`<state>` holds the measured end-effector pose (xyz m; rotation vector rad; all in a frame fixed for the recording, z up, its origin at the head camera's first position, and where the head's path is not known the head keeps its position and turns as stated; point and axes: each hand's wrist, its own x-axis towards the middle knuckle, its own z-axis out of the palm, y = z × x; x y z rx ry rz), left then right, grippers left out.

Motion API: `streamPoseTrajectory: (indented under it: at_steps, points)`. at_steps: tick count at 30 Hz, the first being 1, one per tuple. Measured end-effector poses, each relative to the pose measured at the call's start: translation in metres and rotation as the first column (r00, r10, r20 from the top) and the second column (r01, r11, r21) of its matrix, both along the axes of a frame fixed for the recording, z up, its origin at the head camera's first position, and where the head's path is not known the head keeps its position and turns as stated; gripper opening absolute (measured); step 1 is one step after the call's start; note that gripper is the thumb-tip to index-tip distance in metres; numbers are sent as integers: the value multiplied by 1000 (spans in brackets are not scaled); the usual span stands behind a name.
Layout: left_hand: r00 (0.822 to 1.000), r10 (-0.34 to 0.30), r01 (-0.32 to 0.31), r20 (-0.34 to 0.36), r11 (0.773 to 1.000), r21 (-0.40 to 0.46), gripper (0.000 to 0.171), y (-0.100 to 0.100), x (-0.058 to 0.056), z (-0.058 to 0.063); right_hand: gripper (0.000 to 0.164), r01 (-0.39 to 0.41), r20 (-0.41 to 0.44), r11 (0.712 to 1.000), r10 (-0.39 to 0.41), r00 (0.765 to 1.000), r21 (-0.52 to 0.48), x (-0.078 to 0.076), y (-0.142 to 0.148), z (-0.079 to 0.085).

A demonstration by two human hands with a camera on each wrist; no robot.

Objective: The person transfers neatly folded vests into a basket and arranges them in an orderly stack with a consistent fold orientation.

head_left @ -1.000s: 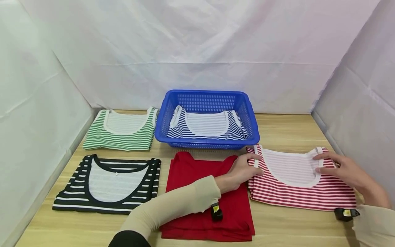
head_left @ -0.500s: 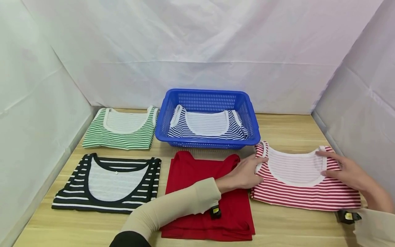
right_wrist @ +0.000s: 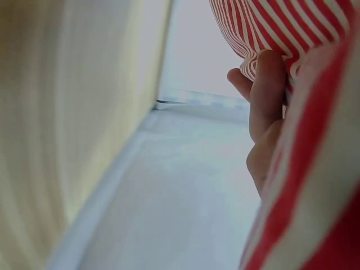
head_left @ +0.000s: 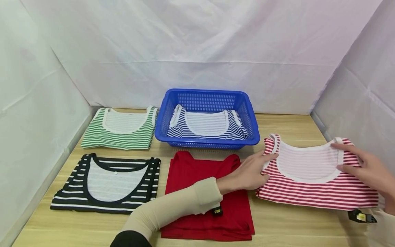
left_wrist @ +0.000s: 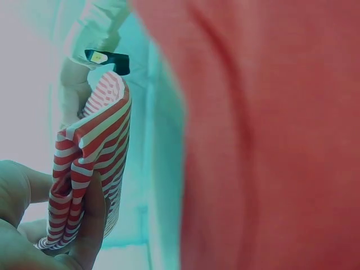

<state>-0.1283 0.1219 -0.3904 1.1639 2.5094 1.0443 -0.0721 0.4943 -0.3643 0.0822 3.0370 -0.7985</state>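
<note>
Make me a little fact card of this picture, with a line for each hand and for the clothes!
Left hand: grips the left side of the red striped top
Right hand: grips its right side
Blue basket: holds the blue striped top
Back left, beside the basket: green striped top
Front left: black striped top
Front middle, beneath the left arm: plain red garment
Striped tops: four
</note>
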Motion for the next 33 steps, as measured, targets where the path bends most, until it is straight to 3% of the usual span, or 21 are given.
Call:
streamPoseTrajectory:
  at_steps: [5,8,14,18,24,31,33]
  points:
    - [1000,-8,8,10,998,55,70,-7,-2,19,72,53,-43,999,-53,998,-4,1,-6,17]
    - [1000,-8,6,23,995,104,71,-12,-4,29,66,68,-112,997,-65,992,26,-2,-14,28]
    - [999,34,-42,39,976,214,73,-27,-9,48,34,34,-327,998,-17,945,46,-13,-37,53]
    - [994,76,-95,77,956,278,75,-44,-14,60,37,47,-359,998,-33,933,32,-17,-55,71]
    - [979,97,-163,181,903,397,75,-72,-26,76,15,55,-399,998,-45,916,15,-22,-82,87]
    - [960,83,-217,268,824,522,75,-102,-38,88,15,-28,-512,989,-50,858,-143,-40,-112,100]
    - [956,77,-226,283,809,543,74,-110,-40,90,13,-42,-508,982,-58,860,-184,-43,-120,101]
